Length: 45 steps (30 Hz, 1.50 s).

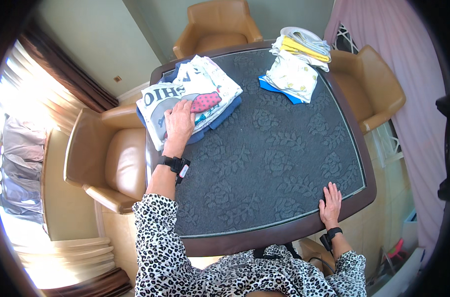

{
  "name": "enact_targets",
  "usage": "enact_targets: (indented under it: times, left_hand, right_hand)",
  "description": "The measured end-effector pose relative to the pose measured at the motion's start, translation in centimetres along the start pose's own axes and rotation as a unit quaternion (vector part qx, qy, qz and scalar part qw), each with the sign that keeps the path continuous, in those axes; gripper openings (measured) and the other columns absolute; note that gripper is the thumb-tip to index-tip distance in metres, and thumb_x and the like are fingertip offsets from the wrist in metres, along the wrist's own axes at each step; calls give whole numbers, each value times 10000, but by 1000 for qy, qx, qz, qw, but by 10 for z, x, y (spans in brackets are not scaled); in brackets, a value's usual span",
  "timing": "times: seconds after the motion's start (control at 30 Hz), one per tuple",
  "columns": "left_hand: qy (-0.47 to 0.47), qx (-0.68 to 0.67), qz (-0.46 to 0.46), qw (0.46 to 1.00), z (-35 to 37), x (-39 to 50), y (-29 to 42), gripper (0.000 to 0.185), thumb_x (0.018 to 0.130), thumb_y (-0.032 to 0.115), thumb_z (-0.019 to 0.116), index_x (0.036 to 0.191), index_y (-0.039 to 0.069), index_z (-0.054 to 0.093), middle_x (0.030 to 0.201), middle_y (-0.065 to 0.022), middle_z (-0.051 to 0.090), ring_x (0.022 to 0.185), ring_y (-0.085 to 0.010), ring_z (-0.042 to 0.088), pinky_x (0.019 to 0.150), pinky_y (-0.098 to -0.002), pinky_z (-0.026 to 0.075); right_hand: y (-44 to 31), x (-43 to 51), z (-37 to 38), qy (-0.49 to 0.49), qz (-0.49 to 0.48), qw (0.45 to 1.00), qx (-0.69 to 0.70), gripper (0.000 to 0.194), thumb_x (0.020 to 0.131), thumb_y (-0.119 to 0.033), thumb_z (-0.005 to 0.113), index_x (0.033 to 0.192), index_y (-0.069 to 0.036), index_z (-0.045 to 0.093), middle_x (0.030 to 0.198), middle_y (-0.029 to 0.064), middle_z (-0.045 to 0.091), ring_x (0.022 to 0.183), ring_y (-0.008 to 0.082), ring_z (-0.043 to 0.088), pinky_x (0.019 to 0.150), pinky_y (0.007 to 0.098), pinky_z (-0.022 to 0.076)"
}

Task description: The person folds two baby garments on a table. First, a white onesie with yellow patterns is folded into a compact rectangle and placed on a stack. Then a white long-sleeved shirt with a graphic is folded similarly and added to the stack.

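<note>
My left hand (180, 121) rests with its fingers spread a little on a stack of clothes (162, 107) at the table's left side. The top garment is white with large dark letters and a grey print, and a pink patch with dark stars (207, 102) touches my fingertips. Blue fabric shows under the stack. My right hand (331, 204) lies flat, holding nothing, near the right front corner of the table (243, 159). At the far right stand folded clothes: a white printed garment (292, 76) over a blue one (275, 90), and a yellow one (305, 49) behind.
Leather armchairs stand at the left (124, 159), back (217, 28) and right (362, 85) of the table. A pink curtain (407, 74) hangs at the right, and a brown curtain (67, 70) at the bright window on the left. The table's dark wooden rim (247, 241) runs just before my body.
</note>
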<state>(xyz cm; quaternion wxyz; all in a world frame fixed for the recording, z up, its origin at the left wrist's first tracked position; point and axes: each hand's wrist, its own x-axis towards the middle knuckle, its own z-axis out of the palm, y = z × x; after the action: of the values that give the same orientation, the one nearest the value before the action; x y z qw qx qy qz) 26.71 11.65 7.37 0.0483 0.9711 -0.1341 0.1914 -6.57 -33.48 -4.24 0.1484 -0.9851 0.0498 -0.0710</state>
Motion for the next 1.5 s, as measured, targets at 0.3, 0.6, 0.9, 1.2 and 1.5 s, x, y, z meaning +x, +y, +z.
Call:
enact_targets:
  times: [0.3, 0.6, 0.9, 1.2, 1.5]
  left_hand:
    - [23, -137, -189, 972, -16, 21, -20, 250, 903, 208, 497, 1096, 104, 618, 796, -203, 665, 781, -407, 636, 732, -485, 469]
    - [150, -285, -116, 940, -112, 26, 0, 246, 965, 201, 530, 1101, 17, 619, 918, -119, 669, 834, -202, 623, 774, -329, 478]
    - [-78, -826, -260, 494, -100, -32, 57, 380, 929, 175, 580, 1241, -38, 532, 1145, -105, 629, 975, -177, 618, 896, -318, 498]
    - [-156, -516, -311, 782, 7, -153, 79, 329, 902, 88, 606, 1209, -26, 576, 1069, -96, 644, 971, -166, 612, 840, -277, 479]
    - [-304, -249, 142, 908, -30, -196, 153, 834, 618, 234, 824, 1360, 116, 463, 1450, -158, 347, 1397, -410, 224, 1071, -606, 219]
  right_hand:
    - [2, -2, 2, 13, 4, 1000, 13, 474, 784, -116, 585, 1249, -35, 539, 1457, 155, 404, 1372, 342, 335, 1108, 536, 236]
    - [5, -2, 5, 20, -9, 1000, 2, 471, 785, -108, 574, 1248, -32, 536, 1454, 163, 405, 1369, 346, 340, 1100, 539, 247]
    - [-3, 3, -3, 22, 4, 1000, 6, 437, 796, -124, 558, 1223, -30, 564, 1430, 153, 435, 1352, 333, 370, 1101, 520, 264]
    - [-4, 3, -6, 18, 5, 1000, 24, 445, 807, -114, 561, 1240, -11, 551, 1445, 157, 416, 1363, 330, 351, 1102, 521, 253]
    - [-6, 4, -7, 20, 14, 999, 25, 453, 796, -92, 572, 1245, -35, 558, 1445, 131, 425, 1362, 311, 360, 1102, 514, 267]
